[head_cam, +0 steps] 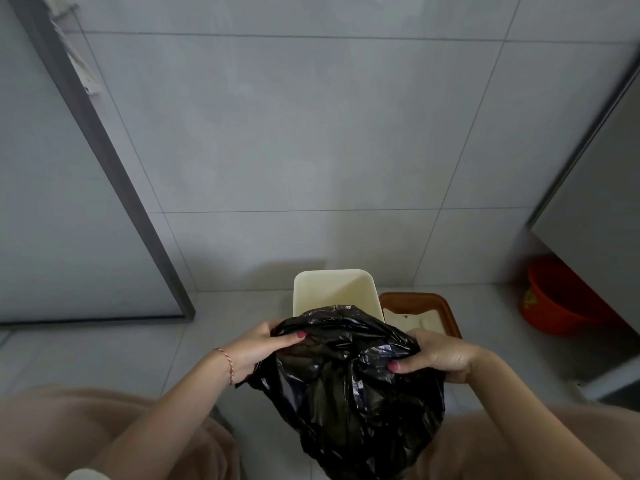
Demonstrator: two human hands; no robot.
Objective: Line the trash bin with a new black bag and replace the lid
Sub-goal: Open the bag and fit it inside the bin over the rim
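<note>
Left hand (258, 344) and right hand (438, 358) each pinch the black bag (349, 382) at its mouth, spreading it just above the cream bin (332, 289), lid (420, 311) alongside on the floor — thin plastic, one slipped grip and the mouth collapses.

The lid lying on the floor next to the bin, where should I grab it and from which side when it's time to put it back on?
Judging by its pose, take the lid by its brown rim on the near right edge, coming from above with the right hand. It lies flat just right of the bin, and that rim is the raised part. Both hands now hold the black bag.
</note>
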